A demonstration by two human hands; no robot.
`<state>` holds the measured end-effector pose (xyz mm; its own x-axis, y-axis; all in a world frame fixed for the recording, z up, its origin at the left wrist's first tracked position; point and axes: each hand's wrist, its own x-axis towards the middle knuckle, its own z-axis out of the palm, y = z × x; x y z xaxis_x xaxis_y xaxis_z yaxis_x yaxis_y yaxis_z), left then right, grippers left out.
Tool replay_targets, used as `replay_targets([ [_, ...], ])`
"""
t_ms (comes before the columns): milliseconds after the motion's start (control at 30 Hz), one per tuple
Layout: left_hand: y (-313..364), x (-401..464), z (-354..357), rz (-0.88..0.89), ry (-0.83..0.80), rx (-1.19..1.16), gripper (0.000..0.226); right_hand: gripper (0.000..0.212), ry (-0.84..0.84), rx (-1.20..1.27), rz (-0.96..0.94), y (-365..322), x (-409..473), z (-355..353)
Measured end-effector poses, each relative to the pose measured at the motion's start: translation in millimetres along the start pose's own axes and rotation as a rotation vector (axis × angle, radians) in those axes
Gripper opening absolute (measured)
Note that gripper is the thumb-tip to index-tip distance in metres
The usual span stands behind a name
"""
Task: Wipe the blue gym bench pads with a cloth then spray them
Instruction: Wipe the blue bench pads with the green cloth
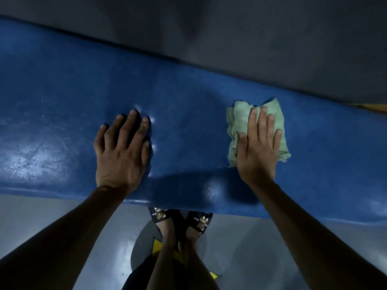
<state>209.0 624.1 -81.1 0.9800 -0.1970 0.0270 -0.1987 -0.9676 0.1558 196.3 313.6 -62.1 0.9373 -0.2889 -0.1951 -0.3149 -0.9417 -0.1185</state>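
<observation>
- Head view: the pad (188, 91) lies crosswise in front of the person, its long axis running from upper left to lower right across the picture, with its near edge just above the person's feet (180, 222).
- Head view: the right hand (258, 147) lies flat, fingers spread and pointing away from the body, pressing the cloth (240, 126) down onto the pad; it pins the cloth under the palm rather than clutching it, and the cloth shows to the left of the fingers, beyond them and at their right.
- Head view: the left hand (122, 151) rests open and empty on the pad, fingers spread, well apart from the cloth; it looks to be bracing the body.
- Head view: the cloth sits right of the pad's middle, so unwiped blue runs both ways along the long axis. The stretch at far left shows a pale, speckled sheen (31, 158), though whether that is moisture or wear cannot be told.
- Judgement: the right hand is the working hand, and its coming strokes should follow the long axis. A sweep leftward would meet the left hand, which would then need to lift.
- No spray bottle is in view, so spraying looks not yet begun.
</observation>
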Motion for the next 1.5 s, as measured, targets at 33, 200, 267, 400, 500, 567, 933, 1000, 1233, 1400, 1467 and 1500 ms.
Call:
replay_targets([
  [33, 0.0, -0.3, 0.0, -0.006, -0.001, 0.006, 0.052, 0.063, 0.032, 0.031, 0.111, -15.6, -3.5, 7.0],
  [200, 0.7, 0.7, 1.8, -0.011, -0.018, 0.019, 0.052, 0.06, 0.086, 0.137, -0.036, -134.3, -41.1, 28.4],
  [267, -0.3, -0.4, 0.1, -0.008, -0.031, 0.025, 0.051, 0.06, 0.006, 0.136, -0.293, -145.9, -59.8, 25.1],
  [400, 6.5, 1.7, -2.2, -0.017, -0.014, 0.039, 0.051, 0.056, -0.026, 0.082, -0.529, -57.5, -51.8, 18.7],
  [500, 6.2, -0.1, -3.2, -0.032, -0.019, 0.028, 0.051, 0.058, -0.014, 0.037, -0.21, 38.1, -46.6, 7.4],
  [567, 5.3, 0.2, -3.0, -0.032, -0.023, 0.038, 0.051, 0.062, -0.038, 0.046, 0.054, 65.4, -52.0, 1.6],
  [933, 10.7, 1.2, -5.3, -0.052, -0.04, 0.063, 0.052, 0.061, -0.125, 0.222, -0.344, -101.9, -114.2, 17.2],
  [1000, 10.5, 0.5, -6.5, -0.038, -0.053, 0.049, 0.052, 0.057, -0.117, 0.192, -0.52, -67.7, -113.1, 15.2],
  [1233, 10.7, 1.8, -8.9, -0.043, -0.078, 0.044, 0.052, 0.057, -0.083, 0.001, -0.237, 104.1, -124.7, -3.6],
  [1400, 10.3, -1.2, -8.7, -0.039, -0.079, -0.001, 0.052, 0.062, -0.068, 0.116, 0.123, 90.0, -156.7, 9.8],
  [1467, 10.0, -0.8, -9.4, -0.054, -0.083, -0.007, 0.052, 0.064, -0.008, 0.185, 0.332, 45.2, -161.4, 25.5],
  [1500, 9.9, -0.9, -9.0, -0.055, -0.087, -0.009, 0.053, 0.064, 0.02, 0.209, 0.384, 18.0, -162.5, 30.6],
])
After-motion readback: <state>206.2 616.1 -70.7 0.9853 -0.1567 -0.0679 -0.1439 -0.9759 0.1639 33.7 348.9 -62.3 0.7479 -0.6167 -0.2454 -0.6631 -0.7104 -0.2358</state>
